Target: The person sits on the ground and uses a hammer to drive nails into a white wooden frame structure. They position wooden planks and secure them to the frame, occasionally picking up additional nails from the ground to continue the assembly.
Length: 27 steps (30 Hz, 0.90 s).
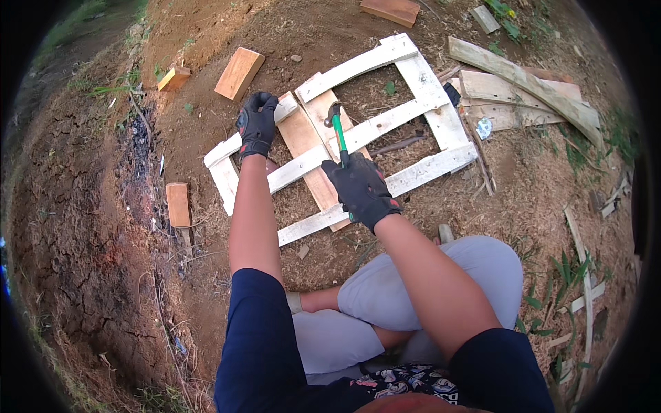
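My right hand point(360, 191), in a black work glove, is closed around the green handle of a claw hammer point(338, 129). The hammer's head is over the middle of a wooden pallet-like frame point(403, 117) of whitish slats lying on the ground. My left hand point(256, 125), gloved too, is above the far slat near its broken left part. Its thumb and fingertips are curled together, and whatever may be between them is too small to tell. Unpainted boards point(303, 131) cross the frame under the slats, between my two hands.
Wooden blocks lie beyond and left of the frame: one block point(239, 73) past my left hand, another point(178, 204) to the left. Loose planks point(523, 89) are stacked at the right. My bent leg point(441, 275) is close to the near side. Dirt ground surrounds everything.
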Each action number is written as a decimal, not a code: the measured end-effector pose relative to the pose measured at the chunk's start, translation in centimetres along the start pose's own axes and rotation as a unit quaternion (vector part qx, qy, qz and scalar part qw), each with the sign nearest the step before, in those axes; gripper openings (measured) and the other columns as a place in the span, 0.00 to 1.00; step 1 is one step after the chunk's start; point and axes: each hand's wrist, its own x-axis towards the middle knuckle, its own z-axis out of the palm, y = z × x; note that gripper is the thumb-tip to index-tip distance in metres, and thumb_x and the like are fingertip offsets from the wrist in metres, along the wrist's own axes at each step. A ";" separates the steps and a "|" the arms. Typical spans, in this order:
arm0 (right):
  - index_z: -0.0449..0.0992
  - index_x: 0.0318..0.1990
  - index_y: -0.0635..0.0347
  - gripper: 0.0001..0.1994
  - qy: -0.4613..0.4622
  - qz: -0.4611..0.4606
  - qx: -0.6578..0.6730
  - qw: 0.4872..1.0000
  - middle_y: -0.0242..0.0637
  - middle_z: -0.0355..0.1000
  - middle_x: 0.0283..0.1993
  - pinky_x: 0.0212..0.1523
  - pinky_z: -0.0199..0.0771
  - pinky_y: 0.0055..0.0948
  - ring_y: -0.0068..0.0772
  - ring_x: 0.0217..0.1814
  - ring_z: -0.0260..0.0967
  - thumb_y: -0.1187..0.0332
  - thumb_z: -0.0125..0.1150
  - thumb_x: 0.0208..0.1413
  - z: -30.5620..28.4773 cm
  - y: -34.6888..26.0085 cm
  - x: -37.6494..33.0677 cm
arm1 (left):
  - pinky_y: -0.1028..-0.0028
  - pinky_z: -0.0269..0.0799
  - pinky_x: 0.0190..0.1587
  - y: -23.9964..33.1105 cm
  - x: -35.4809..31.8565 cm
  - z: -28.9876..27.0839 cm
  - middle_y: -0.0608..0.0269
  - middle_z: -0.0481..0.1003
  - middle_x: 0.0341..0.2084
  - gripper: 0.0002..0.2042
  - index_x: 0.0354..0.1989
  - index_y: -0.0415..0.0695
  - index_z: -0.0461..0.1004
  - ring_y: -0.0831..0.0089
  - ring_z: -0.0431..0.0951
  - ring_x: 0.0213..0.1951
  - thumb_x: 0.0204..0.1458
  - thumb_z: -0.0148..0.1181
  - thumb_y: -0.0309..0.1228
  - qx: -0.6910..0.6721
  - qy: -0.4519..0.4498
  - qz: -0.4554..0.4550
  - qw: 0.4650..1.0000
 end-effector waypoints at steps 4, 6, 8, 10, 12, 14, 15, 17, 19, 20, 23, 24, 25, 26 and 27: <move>0.78 0.41 0.61 0.23 0.062 -0.069 -0.059 0.994 0.41 0.74 0.27 0.31 0.75 0.37 0.31 0.27 0.75 0.46 0.65 0.60 0.2 -0.3 -0.5 | 0.65 0.76 0.47 -3.5 2.0 2.7 0.61 0.86 0.36 0.10 0.40 0.44 0.85 0.65 0.84 0.41 0.59 0.71 0.38 -0.097 -0.008 -0.022 0.995; 0.78 0.39 0.61 0.23 -0.002 -0.007 -0.010 1.000 0.39 0.73 0.26 0.30 0.74 0.37 0.30 0.25 0.74 0.46 0.66 0.61 0.1 -0.4 -0.4 | 0.67 0.75 0.49 -4.4 1.6 4.2 0.63 0.86 0.36 0.10 0.41 0.44 0.85 0.69 0.83 0.41 0.59 0.70 0.37 -0.094 0.000 -0.034 0.995; 0.79 0.47 0.69 0.31 -0.100 0.042 0.031 0.994 0.60 0.79 0.45 0.53 0.75 0.54 0.65 0.52 0.77 0.42 0.59 0.64 -0.7 -2.4 -0.8 | 0.67 0.75 0.49 -6.2 2.1 4.0 0.64 0.86 0.36 0.10 0.42 0.44 0.85 0.71 0.83 0.41 0.58 0.70 0.37 -0.101 0.019 -0.032 0.994; 0.79 0.47 0.68 0.30 -0.058 0.036 0.013 0.998 0.59 0.79 0.44 0.52 0.76 0.53 0.63 0.51 0.77 0.42 0.59 0.64 -0.7 -0.7 -0.5 | 0.68 0.75 0.49 -3.6 1.1 4.3 0.64 0.86 0.36 0.10 0.41 0.44 0.85 0.72 0.82 0.41 0.58 0.70 0.37 -0.085 -0.002 -0.030 0.996; 0.78 0.43 0.65 0.28 -0.041 0.010 0.001 0.999 0.52 0.76 0.38 0.45 0.74 0.47 0.53 0.43 0.75 0.42 0.61 0.63 -0.4 -0.5 -0.4 | 0.65 0.76 0.47 -3.0 1.2 3.3 0.59 0.85 0.37 0.12 0.41 0.43 0.85 0.65 0.84 0.41 0.58 0.72 0.38 -0.077 -0.003 -0.024 0.997; 0.76 0.37 0.60 0.24 -0.027 0.003 -0.003 1.000 0.38 0.71 0.27 0.31 0.70 0.38 0.36 0.29 0.71 0.44 0.64 0.63 -0.2 -0.7 -0.5 | 0.65 0.76 0.48 -4.0 1.4 3.1 0.59 0.85 0.36 0.12 0.41 0.43 0.86 0.65 0.84 0.41 0.57 0.73 0.38 -0.113 -0.005 -0.030 0.993; 0.75 0.35 0.59 0.24 -0.022 -0.003 -0.005 1.000 0.35 0.70 0.24 0.28 0.70 0.37 0.31 0.26 0.70 0.44 0.65 0.63 -0.1 -0.6 -0.4 | 0.65 0.76 0.48 -4.3 1.6 3.2 0.59 0.85 0.36 0.12 0.42 0.43 0.86 0.65 0.84 0.41 0.57 0.73 0.38 -0.132 -0.008 -0.031 0.991; 0.73 0.31 0.58 0.23 -0.012 -0.014 -0.011 1.000 0.29 0.68 0.20 0.22 0.68 0.33 0.23 0.19 0.67 0.45 0.67 0.64 0.1 -0.6 -0.3 | 0.66 0.76 0.48 -4.8 1.8 3.6 0.62 0.85 0.37 0.12 0.43 0.45 0.86 0.68 0.83 0.41 0.57 0.73 0.38 -0.131 -0.013 -0.032 0.991; 0.73 0.31 0.58 0.24 0.006 -0.061 -0.026 0.998 0.29 0.68 0.20 0.22 0.69 0.34 0.23 0.19 0.67 0.45 0.67 0.64 0.3 0.4 0.0 | 0.68 0.75 0.48 -4.7 1.8 4.0 0.66 0.85 0.37 0.12 0.44 0.45 0.86 0.73 0.81 0.41 0.57 0.74 0.38 -0.102 -0.032 -0.029 0.994; 0.73 0.31 0.58 0.24 0.016 -0.095 -0.033 0.995 0.29 0.68 0.20 0.22 0.69 0.34 0.23 0.19 0.67 0.45 0.67 0.64 0.3 1.0 0.1 | 0.68 0.75 0.48 -4.6 1.7 4.2 0.66 0.85 0.37 0.11 0.44 0.46 0.86 0.73 0.82 0.41 0.58 0.74 0.38 -0.118 -0.030 -0.032 0.992; 0.73 0.30 0.58 0.24 0.031 -0.217 -0.017 0.976 0.29 0.68 0.21 0.23 0.70 0.34 0.23 0.19 0.67 0.45 0.67 0.64 1.0 3.1 0.6 | 0.67 0.75 0.49 -5.8 2.2 4.6 0.65 0.85 0.37 0.11 0.44 0.46 0.86 0.72 0.82 0.42 0.58 0.74 0.38 -0.116 -0.025 -0.012 0.993; 0.73 0.30 0.59 0.24 0.031 -0.223 0.002 0.974 0.30 0.68 0.21 0.23 0.70 0.34 0.24 0.19 0.67 0.45 0.67 0.64 1.1 3.3 0.8 | 0.66 0.76 0.49 -5.4 2.0 4.8 0.63 0.85 0.38 0.11 0.43 0.46 0.86 0.69 0.83 0.42 0.58 0.73 0.39 -0.116 -0.024 -0.010 0.993; 0.72 0.30 0.59 0.25 0.030 -0.220 -0.004 0.975 0.30 0.68 0.21 0.23 0.70 0.34 0.24 0.19 0.67 0.45 0.67 0.64 0.9 3.7 0.9 | 0.65 0.76 0.50 -5.0 1.8 5.0 0.61 0.86 0.39 0.12 0.43 0.46 0.86 0.65 0.84 0.43 0.57 0.73 0.39 -0.116 -0.023 -0.008 0.993; 0.72 0.30 0.59 0.25 0.030 -0.217 -0.011 0.976 0.30 0.68 0.21 0.24 0.70 0.34 0.24 0.19 0.67 0.45 0.67 0.64 0.6 4.0 1.0 | 0.63 0.76 0.50 -4.5 1.6 5.3 0.59 0.86 0.39 0.12 0.42 0.46 0.87 0.62 0.85 0.44 0.57 0.72 0.40 -0.116 -0.023 -0.006 0.993; 0.72 0.30 0.59 0.25 0.021 -0.211 -0.039 0.977 0.30 0.67 0.21 0.24 0.70 0.34 0.23 0.20 0.67 0.45 0.67 0.64 0.5 3.0 0.5 | 0.63 0.76 0.50 -4.9 1.7 4.9 0.59 0.86 0.39 0.12 0.42 0.46 0.87 0.61 0.85 0.44 0.57 0.72 0.40 -0.110 -0.014 -0.004 0.994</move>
